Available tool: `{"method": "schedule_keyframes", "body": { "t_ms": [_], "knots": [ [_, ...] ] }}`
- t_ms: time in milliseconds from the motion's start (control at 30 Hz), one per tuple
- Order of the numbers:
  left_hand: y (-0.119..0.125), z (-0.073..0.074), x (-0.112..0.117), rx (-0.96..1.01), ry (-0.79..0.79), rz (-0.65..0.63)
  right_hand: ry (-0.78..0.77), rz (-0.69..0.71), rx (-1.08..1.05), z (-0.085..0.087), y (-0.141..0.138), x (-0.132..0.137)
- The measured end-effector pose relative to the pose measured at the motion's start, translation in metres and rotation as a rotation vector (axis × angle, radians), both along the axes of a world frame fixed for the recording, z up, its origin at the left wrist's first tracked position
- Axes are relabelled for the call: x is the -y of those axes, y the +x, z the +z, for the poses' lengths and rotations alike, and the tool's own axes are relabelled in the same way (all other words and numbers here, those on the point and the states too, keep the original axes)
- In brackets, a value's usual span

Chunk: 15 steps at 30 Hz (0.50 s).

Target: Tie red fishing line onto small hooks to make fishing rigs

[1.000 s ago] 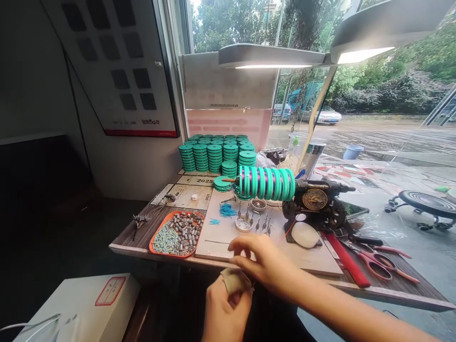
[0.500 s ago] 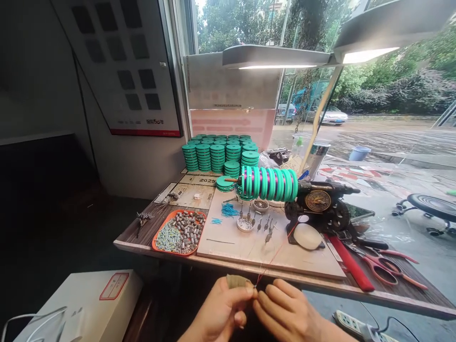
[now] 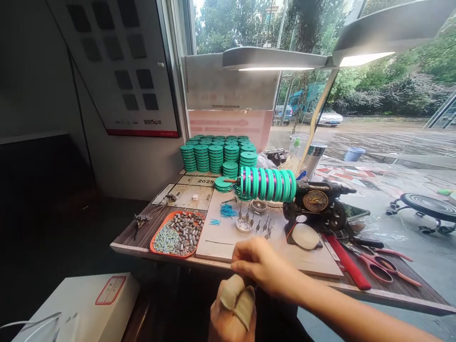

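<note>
My left hand (image 3: 233,311), with beige wraps (image 3: 244,306) round its fingers, is closed in a fist at the bottom middle, below the table's front edge. Just above it, my right hand (image 3: 254,261) reaches across from the right, fingers curled and pinched together over the board's near edge. Whatever either hand grips is hidden by the fingers. Beyond my right hand, several small metal pieces with thin stems (image 3: 267,228) lie on the pale board (image 3: 221,249). A thin wire (image 3: 219,242) rests left of that hand. A short stretch of red thread (image 3: 291,231) shows by the whitish disc (image 3: 305,236).
An orange tray (image 3: 153,247) holds metal cylinders and pale green sticks. Blue pieces (image 3: 228,210) and a small white dish (image 3: 244,230) sit farther back. Green spools (image 3: 215,154) are stacked behind. A winding machine (image 3: 317,202), red-handled scissors (image 3: 377,268) and a red bar (image 3: 351,268) occupy the right.
My right hand has moved up and left, crossing above my left hand. My left hand has turned into a fist with its back upward. The red thread running to the hands no longer shows.
</note>
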State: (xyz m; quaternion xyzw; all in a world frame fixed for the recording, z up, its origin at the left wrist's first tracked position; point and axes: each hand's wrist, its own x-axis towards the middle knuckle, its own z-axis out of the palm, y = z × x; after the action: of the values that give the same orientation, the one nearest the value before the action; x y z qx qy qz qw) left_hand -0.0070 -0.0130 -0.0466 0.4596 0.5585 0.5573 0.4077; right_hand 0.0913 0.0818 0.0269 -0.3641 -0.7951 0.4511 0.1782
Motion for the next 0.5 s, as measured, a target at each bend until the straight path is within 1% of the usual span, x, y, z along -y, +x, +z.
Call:
{"method": "schedule_keyframes", "body": {
  "t_ms": [33,100,167,200,233,267,300,367,400,433,467,500],
  "knots": [
    [0.000,0.000,0.000,-0.076,0.044,0.024,-0.032,0.030,0.016,0.001,-0.007,-0.005],
    [0.002,0.003,-0.001,-0.197,0.140,0.063,-0.038,0.068,0.031,0.000,-0.015,-0.012],
    [0.003,0.010,-0.006,-0.268,0.210,0.073,0.010,0.068,0.029,0.000,-0.012,-0.012],
    [0.002,0.014,-0.009,-0.247,0.200,0.059,0.046,0.049,0.021,-0.001,-0.006,-0.009],
    [0.001,0.019,-0.012,-0.157,0.132,0.020,0.127,0.028,-0.003,-0.002,0.003,-0.005],
    [-0.001,0.023,-0.015,0.001,0.008,-0.036,0.262,0.016,-0.039,-0.004,0.012,0.001],
    [-0.004,0.027,-0.018,0.190,-0.135,-0.086,0.430,0.015,-0.078,-0.008,0.023,0.006],
    [-0.008,0.033,-0.022,0.519,-0.387,-0.164,0.906,0.095,-0.159,-0.017,0.041,0.018],
    [-0.009,0.035,-0.023,0.619,-0.468,-0.185,1.109,0.155,-0.171,-0.022,0.048,0.023],
    [-0.010,0.036,-0.023,0.673,-0.520,-0.202,1.266,0.210,-0.165,-0.027,0.051,0.027],
    [-0.009,0.037,-0.023,0.690,-0.549,-0.214,1.352,0.247,-0.145,-0.032,0.053,0.029],
    [-0.009,0.037,-0.023,0.688,-0.561,-0.230,1.401,0.264,-0.130,-0.036,0.052,0.031]
  ]
}}
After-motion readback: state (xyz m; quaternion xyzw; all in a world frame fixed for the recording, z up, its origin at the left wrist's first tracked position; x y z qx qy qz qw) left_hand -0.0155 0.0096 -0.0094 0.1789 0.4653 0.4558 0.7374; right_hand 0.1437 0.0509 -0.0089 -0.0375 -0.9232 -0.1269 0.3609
